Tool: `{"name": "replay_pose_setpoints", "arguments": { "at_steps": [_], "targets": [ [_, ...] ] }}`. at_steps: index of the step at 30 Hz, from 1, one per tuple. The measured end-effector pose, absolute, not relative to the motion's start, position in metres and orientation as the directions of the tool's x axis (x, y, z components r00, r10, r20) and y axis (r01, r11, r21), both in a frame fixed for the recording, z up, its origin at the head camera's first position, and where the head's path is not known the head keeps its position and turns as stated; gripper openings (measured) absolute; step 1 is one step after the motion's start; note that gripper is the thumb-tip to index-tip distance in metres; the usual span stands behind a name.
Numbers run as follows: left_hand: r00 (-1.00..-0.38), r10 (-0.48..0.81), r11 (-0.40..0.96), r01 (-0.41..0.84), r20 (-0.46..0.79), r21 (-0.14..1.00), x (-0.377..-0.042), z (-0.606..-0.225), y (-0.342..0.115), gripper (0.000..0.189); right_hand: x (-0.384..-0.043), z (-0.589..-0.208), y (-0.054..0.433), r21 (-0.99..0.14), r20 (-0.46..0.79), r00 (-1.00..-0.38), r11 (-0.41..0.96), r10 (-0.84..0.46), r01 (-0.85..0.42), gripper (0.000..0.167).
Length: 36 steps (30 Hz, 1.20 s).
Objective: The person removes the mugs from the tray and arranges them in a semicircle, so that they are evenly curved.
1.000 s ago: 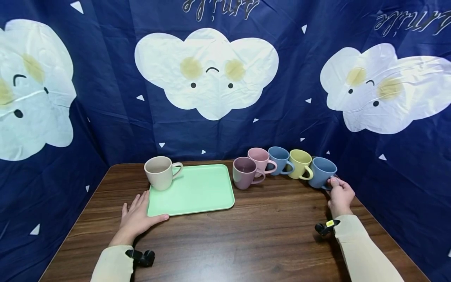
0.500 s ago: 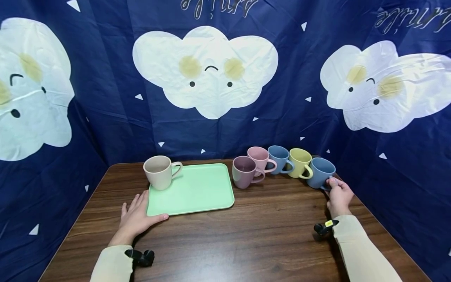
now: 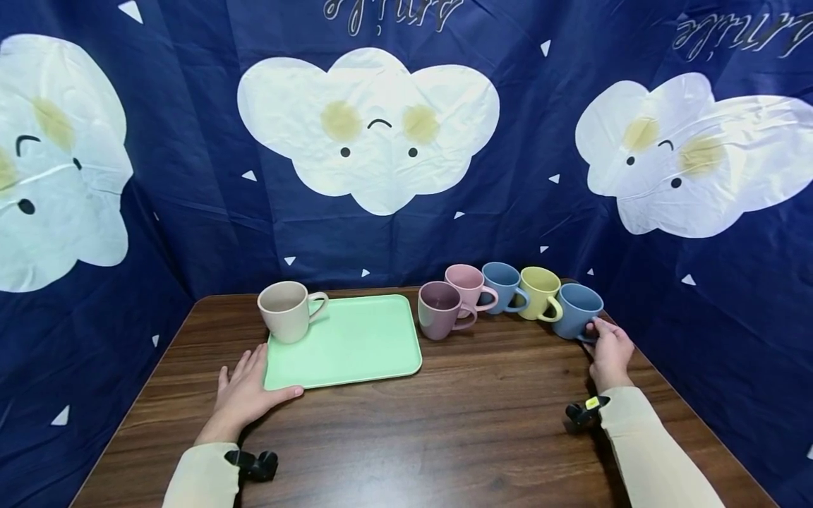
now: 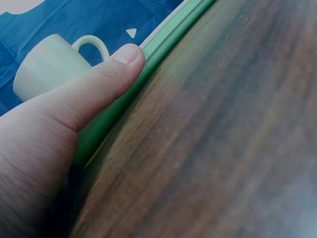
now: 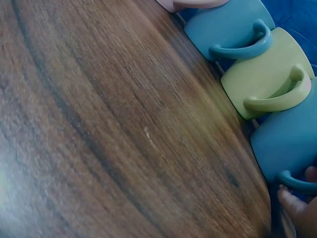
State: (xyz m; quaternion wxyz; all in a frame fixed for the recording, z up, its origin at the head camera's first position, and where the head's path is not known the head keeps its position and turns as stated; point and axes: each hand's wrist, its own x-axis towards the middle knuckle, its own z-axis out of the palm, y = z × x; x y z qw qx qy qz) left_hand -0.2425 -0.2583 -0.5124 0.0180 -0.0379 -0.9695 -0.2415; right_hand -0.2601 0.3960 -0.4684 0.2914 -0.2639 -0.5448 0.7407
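My left hand [image 3: 244,395] rests with spread fingers around the near left corner of a light green tray [image 3: 375,353]. Its thumb [image 4: 111,74] lies along the tray's front edge. A beige mug [image 3: 286,310] stands upright on the tray's far left corner, handle to the right. At the far right of the table, my right hand [image 3: 611,356] pinches the handle of a blue mug [image 3: 574,314]. Thumb and finger show at that handle [image 5: 299,186] in the right wrist view. This mug stands upright close beside a yellow mug [image 3: 538,293].
A purple mug [image 3: 438,310] stands just right of the tray. Behind it begins a row with a pink mug [image 3: 466,282] and a second blue mug [image 3: 502,286], then the yellow one. Blue cloth [image 3: 406,247] with white clouds hangs at the wooden table's [image 3: 444,423] back and sides.
My right hand and the blue mug it holds have shifted very slightly left, towards the yellow mug. The left hand stays in place at the tray.
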Motion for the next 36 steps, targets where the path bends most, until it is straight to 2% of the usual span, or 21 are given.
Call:
{"name": "replay_pose_setpoints", "arguments": {
  "at_steps": [4,9,13,17,21,30,36],
  "targets": [
    [-0.997,0.065,0.879,0.08,0.049,0.47,-0.243,-0.514,-0.258,0.138,-0.26,-0.461,0.396,-0.978,-0.022,-0.629,-0.147,0.777,-0.147,0.012],
    [-0.996,0.066,0.88,0.083,0.052,0.468,-0.243,-0.514,-0.259,0.138,-0.27,-0.439,0.395,-0.989,0.126,-0.509,0.07,0.852,-0.127,0.012],
    [-0.997,0.064,0.881,0.078,0.045,0.466,-0.242,-0.514,-0.26,0.138,-0.279,-0.418,0.383,-0.964,0.265,-0.482,0.244,0.835,-0.108,0.013],
    [-0.997,0.061,0.881,0.072,0.038,0.468,-0.241,-0.514,-0.26,0.138,-0.29,-0.402,0.36,-0.915,0.398,-0.525,0.367,0.752,-0.167,0.023],
    [-0.997,0.064,0.882,0.075,0.04,0.465,-0.242,-0.515,-0.261,0.138,-0.303,-0.394,0.331,-0.859,0.502,-0.59,0.445,0.632,-0.255,0.025],
    [-0.996,0.071,0.88,0.086,0.05,0.467,-0.242,-0.514,-0.26,0.136,-0.322,-0.397,0.259,-0.834,0.517,-0.755,0.436,0.404,-0.338,0.031],
    [-0.996,0.071,0.881,0.086,0.051,0.466,-0.244,-0.514,-0.259,0.137,-0.33,-0.407,0.218,-0.736,0.538,-0.822,0.581,0.189,-0.348,0.04]
  ]
}}
